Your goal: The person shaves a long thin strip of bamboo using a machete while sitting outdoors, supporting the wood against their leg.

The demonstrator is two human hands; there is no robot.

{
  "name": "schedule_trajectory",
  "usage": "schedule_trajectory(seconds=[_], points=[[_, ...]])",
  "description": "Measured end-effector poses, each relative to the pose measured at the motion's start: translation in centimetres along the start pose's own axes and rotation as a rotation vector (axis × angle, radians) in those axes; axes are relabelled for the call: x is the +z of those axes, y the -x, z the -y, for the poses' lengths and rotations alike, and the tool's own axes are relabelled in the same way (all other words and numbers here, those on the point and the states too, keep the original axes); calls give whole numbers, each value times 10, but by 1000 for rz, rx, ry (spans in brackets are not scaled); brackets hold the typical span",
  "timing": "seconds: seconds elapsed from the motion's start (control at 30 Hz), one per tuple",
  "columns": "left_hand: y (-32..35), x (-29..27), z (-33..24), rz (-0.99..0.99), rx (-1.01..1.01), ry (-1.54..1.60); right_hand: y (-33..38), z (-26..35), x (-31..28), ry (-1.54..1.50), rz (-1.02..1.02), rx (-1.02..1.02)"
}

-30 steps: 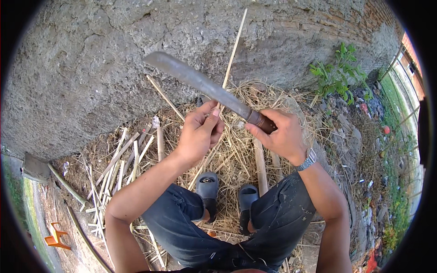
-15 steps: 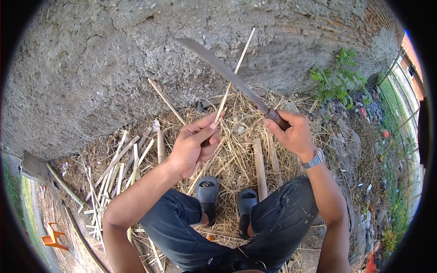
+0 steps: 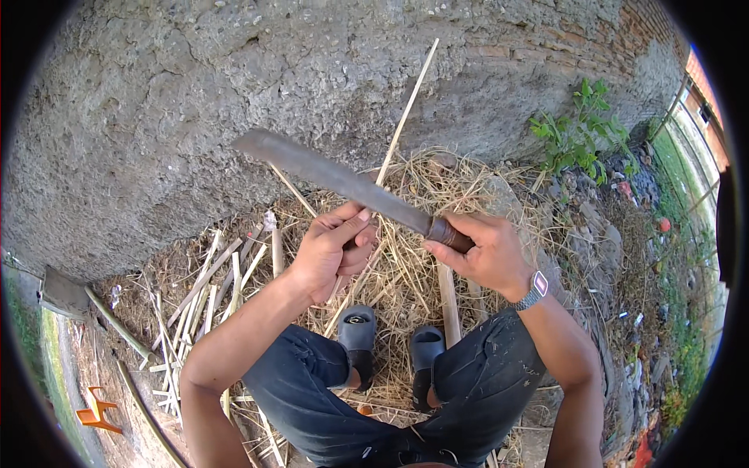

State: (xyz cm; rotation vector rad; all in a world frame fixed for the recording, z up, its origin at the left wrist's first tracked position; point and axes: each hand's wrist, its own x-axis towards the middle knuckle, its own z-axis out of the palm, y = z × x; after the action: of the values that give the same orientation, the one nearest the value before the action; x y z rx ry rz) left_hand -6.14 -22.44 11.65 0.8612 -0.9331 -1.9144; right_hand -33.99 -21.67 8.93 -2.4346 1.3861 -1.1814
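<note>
Your right hand (image 3: 485, 251) is closed in a full grip around the dark handle of a machete (image 3: 343, 184). The blade runs up and to your left from that grip, its broad tip standing over the rough grey wall (image 3: 156, 117). Your left hand (image 3: 331, 251) is closed around a thin bamboo strip (image 3: 394, 148), fingers curled and thumb pressed on top. The strip rises from that hand, passes the blade near its lower half and leans up against the wall. Whether the blade edge touches the strip cannot be told from this view.

You are squatting in dark trousers, with 2 grey slippers (image 3: 390, 343) planted on a heap of dry straw (image 3: 437, 195). A wristwatch (image 3: 534, 289) sits on your right wrist. A scatter of cut bamboo slats (image 3: 203, 288) lies on the ground to your left. A green plant (image 3: 581, 132) grows at the wall base to your right. An orange object (image 3: 97, 407) lies at the lower left edge.
</note>
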Motion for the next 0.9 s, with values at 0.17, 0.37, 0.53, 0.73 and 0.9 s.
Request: schedule_trajectory(seconds=[0.17, 0.37, 0.53, 0.73, 0.9], points=[[5, 4, -1, 21, -8, -47, -7, 4, -12, -10, -28, 42], [1, 5, 2, 53, -77, -57, -4, -6, -12, 113, -39, 102], [5, -5, 1, 33, -87, 13, 4, 8, -3, 37, 4, -22], [15, -3, -2, 75, -101, -29, -6, -16, -15, -11, 13, 234], [10, -9, 5, 104, -146, -59, 10, -3, -9, 132, 23, 99]])
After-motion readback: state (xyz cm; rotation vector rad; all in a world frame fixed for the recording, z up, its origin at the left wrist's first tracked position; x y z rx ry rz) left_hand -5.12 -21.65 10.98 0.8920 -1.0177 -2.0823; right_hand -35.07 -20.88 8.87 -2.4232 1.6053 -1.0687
